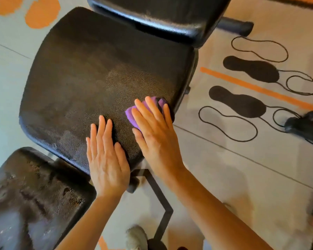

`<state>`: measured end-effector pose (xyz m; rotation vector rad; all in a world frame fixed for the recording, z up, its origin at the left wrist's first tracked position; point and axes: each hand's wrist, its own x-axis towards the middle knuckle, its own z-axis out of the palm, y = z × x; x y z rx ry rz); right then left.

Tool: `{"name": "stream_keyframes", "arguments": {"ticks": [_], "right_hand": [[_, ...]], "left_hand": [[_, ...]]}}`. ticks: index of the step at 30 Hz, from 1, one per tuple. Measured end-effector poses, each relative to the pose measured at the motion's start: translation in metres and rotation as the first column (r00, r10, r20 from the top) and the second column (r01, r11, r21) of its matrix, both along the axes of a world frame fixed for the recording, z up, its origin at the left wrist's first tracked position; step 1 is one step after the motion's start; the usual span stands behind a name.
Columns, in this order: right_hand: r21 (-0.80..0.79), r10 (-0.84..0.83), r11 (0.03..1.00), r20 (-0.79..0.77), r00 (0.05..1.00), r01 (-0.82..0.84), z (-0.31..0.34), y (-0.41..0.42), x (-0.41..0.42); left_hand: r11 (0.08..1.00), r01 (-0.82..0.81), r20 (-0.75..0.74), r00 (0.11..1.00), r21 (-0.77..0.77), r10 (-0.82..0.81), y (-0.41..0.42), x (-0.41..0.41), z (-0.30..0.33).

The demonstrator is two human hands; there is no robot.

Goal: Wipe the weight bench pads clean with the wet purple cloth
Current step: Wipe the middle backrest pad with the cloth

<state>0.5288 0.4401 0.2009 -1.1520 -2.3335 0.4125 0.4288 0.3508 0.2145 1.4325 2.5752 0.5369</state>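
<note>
A black textured seat pad of the weight bench fills the middle of the view, with damp, shiny patches. My right hand lies flat on the purple cloth, pressing it onto the pad's near right corner; only the cloth's upper edge shows past my fingers. My left hand rests flat with fingers apart on the pad's near edge, holding nothing. A second worn pad sits at the lower left, and a third glossy pad at the top.
The bench's black metal frame runs under my arms. The floor on the right carries black footprint markings, looping black lines and an orange stripe. A dark frame foot sits at the right edge. A grey shoe shows below.
</note>
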Motion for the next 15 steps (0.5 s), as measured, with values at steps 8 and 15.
{"name": "stream_keyframes", "arguments": {"ticks": [8,15], "right_hand": [[-0.384,-0.395,0.905,-0.598,0.697,0.184,-0.009,-0.04,0.008],[-0.752,-0.735,0.658,-0.649,0.196,-0.019,0.0,-0.012,0.005]], "left_hand": [[0.981,0.189,0.064,0.979,0.039,-0.191,-0.002,-0.002,0.007],[0.791,0.61,-0.053,0.79,-0.041,-0.611,0.049,-0.005,0.019]]}}
